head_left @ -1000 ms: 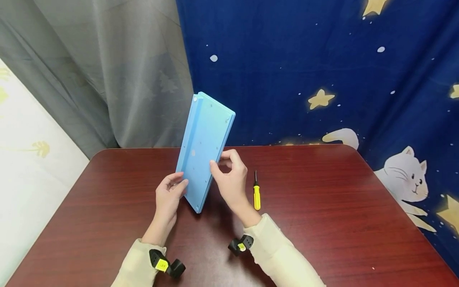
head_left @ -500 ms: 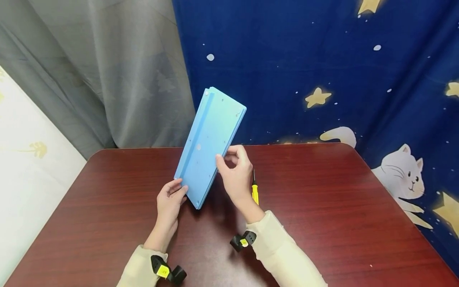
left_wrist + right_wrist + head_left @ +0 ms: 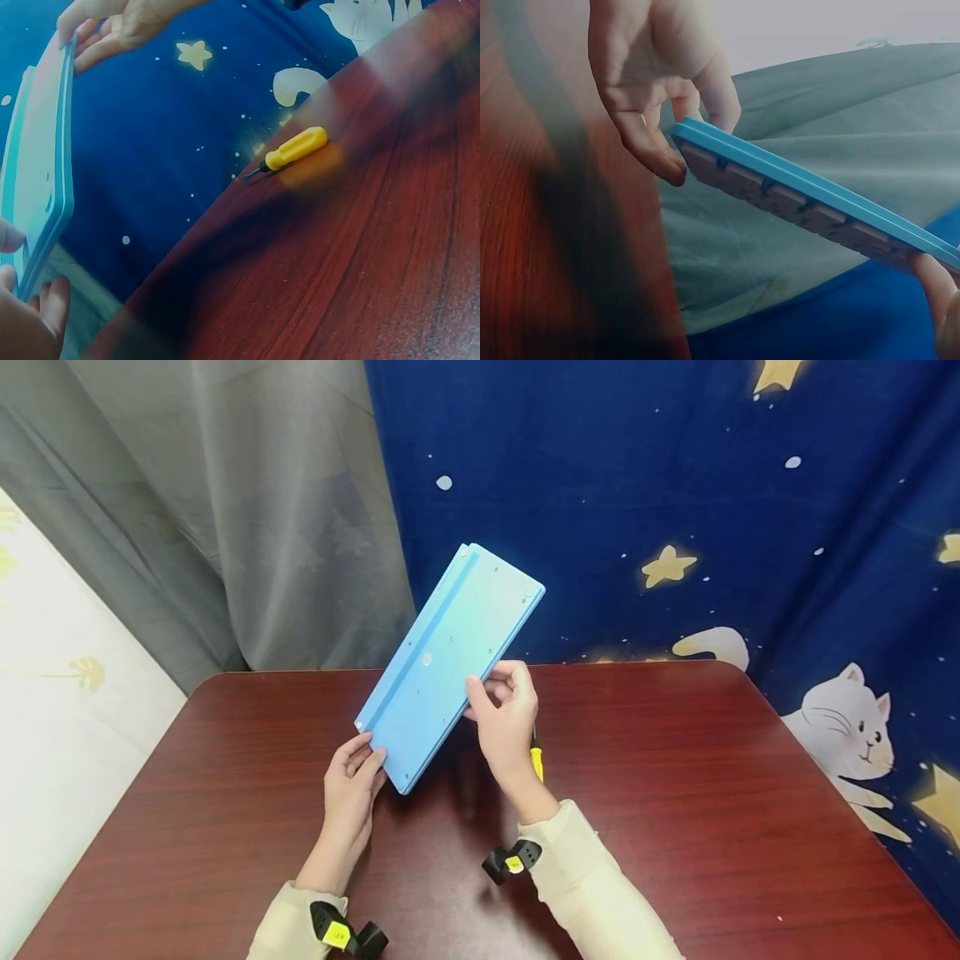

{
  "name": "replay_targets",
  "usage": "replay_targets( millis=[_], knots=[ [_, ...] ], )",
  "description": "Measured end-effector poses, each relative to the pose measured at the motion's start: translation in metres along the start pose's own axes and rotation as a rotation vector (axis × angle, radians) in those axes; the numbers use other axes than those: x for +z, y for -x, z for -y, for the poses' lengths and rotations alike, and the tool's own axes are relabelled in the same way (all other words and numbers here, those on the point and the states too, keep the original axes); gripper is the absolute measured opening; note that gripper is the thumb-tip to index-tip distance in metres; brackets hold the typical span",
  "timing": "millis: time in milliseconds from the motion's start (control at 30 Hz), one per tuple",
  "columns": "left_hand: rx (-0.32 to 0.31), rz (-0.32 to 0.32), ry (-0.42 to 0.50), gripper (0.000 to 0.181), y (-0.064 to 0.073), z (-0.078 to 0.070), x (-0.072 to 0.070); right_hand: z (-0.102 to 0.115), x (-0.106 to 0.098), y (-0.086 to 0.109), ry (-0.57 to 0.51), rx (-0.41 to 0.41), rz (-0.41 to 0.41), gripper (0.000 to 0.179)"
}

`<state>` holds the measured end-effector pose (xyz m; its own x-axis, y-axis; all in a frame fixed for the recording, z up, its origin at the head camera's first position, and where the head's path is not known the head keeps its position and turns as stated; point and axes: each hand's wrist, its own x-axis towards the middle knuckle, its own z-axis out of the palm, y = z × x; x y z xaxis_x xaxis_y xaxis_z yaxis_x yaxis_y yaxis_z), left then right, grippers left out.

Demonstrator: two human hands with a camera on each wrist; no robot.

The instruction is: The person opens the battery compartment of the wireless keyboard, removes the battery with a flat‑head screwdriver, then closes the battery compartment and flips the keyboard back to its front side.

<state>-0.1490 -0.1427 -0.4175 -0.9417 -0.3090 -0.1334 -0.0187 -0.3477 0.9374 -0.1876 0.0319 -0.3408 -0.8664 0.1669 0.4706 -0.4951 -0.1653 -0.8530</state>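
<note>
A light blue keyboard [image 3: 442,668] is held up above the table, its underside with small screws toward the head camera. Its keys [image 3: 802,210] show on the other side in the right wrist view. My left hand [image 3: 350,797] pinches the lower left corner between thumb and fingers. At the middle of the right long edge, my right hand [image 3: 508,731] grips it, thumb on the underside and fingers behind. A screwdriver [image 3: 298,148] with a yellow handle lies on the table; in the head view my right hand partly hides it.
The dark red wooden table [image 3: 690,810] has rounded far corners. Behind it hang a grey curtain [image 3: 300,527] and a blue curtain [image 3: 570,510] with stars and a cat. Each wrist wears a small black camera, such as the left one [image 3: 348,931].
The keyboard has tilted clockwise, its upper end swinging right. My right hand has shifted slightly right and now covers part of the screwdriver in the head view. The left hand stays nearly in place.
</note>
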Motion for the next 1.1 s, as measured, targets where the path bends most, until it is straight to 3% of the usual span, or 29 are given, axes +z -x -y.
replay_targets(
  millis=[267,433,533,800,1100],
  knots=[
    [0.021,0.136,0.226,0.042,-0.002,-0.003,-0.003,-0.009,0.001,-0.005,-0.093,-0.033,-0.043,0.022],
    [0.020,0.250,0.320,0.051,-0.002,-0.007,-0.006,-0.012,0.002,-0.009,-0.160,0.019,-0.107,0.020],
    [0.003,0.279,0.351,0.054,-0.001,-0.010,-0.006,-0.014,0.001,-0.010,-0.184,0.058,-0.134,0.020],
    [-0.014,0.264,0.438,0.056,0.007,-0.017,-0.009,-0.017,0.001,-0.008,-0.187,0.119,-0.131,0.022],
    [-0.047,0.168,0.505,0.056,0.017,-0.019,-0.011,-0.023,-0.001,-0.001,-0.183,0.173,-0.099,0.025]
  ],
)
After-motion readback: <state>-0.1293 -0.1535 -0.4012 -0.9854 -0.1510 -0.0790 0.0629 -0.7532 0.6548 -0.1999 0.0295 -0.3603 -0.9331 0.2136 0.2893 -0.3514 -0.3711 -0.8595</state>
